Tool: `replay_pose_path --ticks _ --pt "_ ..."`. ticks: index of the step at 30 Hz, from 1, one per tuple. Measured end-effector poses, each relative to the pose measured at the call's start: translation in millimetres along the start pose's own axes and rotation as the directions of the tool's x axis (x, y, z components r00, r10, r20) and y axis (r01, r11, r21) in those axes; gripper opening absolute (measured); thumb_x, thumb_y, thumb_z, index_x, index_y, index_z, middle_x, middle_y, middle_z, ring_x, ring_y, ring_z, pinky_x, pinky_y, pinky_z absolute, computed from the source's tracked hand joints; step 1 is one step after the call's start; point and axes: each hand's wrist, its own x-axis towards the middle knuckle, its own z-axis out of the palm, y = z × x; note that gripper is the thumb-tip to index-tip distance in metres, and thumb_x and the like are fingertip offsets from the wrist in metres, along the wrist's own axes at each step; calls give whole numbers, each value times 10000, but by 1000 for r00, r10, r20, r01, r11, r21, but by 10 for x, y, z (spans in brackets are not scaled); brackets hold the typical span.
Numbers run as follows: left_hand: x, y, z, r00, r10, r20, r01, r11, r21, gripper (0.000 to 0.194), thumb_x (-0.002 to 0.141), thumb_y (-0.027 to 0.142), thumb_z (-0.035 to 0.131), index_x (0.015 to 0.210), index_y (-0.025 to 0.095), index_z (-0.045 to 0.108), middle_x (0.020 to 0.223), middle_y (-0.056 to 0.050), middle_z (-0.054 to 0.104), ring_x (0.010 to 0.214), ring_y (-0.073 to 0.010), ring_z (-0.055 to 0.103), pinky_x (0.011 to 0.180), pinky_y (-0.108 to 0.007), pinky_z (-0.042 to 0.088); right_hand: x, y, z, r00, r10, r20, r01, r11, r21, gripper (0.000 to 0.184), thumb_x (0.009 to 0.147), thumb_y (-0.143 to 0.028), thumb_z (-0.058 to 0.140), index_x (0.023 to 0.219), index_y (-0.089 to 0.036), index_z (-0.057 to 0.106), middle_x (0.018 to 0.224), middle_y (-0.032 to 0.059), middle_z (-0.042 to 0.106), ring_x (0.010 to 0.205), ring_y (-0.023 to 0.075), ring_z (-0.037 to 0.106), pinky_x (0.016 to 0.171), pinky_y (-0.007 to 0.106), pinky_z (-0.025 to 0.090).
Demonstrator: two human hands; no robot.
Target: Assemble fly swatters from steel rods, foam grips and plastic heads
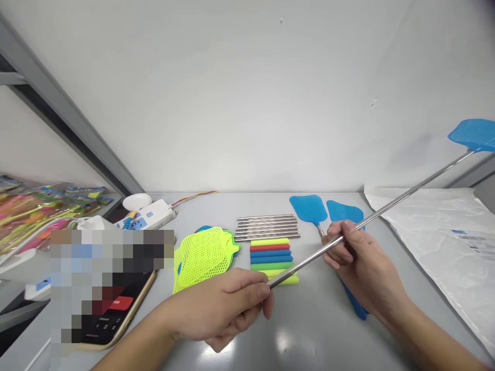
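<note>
A fly swatter with a blue head (474, 135) and a long extended metal rod (412, 191) slants up to the right across the view. My left hand (235, 304) is closed around its lower end, which the fingers cover. Farther up, my right hand (361, 260) pinches the rod between thumb and fingers. Behind the right hand lie two more blue swatter heads, a left one (308, 207) and a right one (345, 211). Several metal rods (267, 226) lie in a row above several coloured handle tubes (270, 256). Yellow-green mesh swatter heads (203, 256) are stacked beside my left hand.
A phone (129, 309), partly pixelated, rests at the left near a white power strip (149, 216) with cables. Packaged colourful items (42, 216) fill the far left. A white plastic bag (436, 242) covers the table's right side. A pale wall (251, 103) rises behind.
</note>
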Motion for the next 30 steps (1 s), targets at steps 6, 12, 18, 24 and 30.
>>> replay_pose_path --ticks 6,12,18,24,30 --pt "-44 -32 -93 1000 18 -19 -18 999 -36 435 942 589 411 913 176 548 524 105 300 370 -42 207 312 -145 227 182 -317 -257 973 -160 -165 169 985 41 301 913 -465 560 833 -199 676 567 -65 175 523 109 170 461 231 295" --pt "-33 0 -94 999 26 -45 -24 999 33 446 936 602 405 926 183 557 546 94 314 405 -55 232 331 -147 255 142 -249 -172 951 -196 -240 211 977 38 345 897 -484 575 689 -209 587 599 -55 194 534 115 176 453 230 287" --pt "-68 22 -85 999 9 -51 -6 998 67 451 937 602 399 948 182 565 563 87 341 412 -54 249 337 -142 260 -8 76 15 1000 -8 -7 8 999 -38 260 867 -451 633 829 -202 698 612 -39 309 555 103 284 492 254 334" --pt "-122 -8 -184 996 25 -87 -16 995 103 461 946 591 387 940 175 584 548 89 330 398 -53 262 341 -153 259 281 -399 -419 959 -178 -219 211 968 134 270 877 -453 630 823 -190 665 569 -68 239 503 79 251 429 248 258" --pt "-95 0 -159 995 -7 -96 17 995 100 470 934 610 393 954 179 580 567 84 332 415 -57 259 341 -150 263 190 -206 -261 943 -196 -270 218 975 51 231 879 -431 629 839 -205 654 564 -79 208 488 82 217 433 236 269"
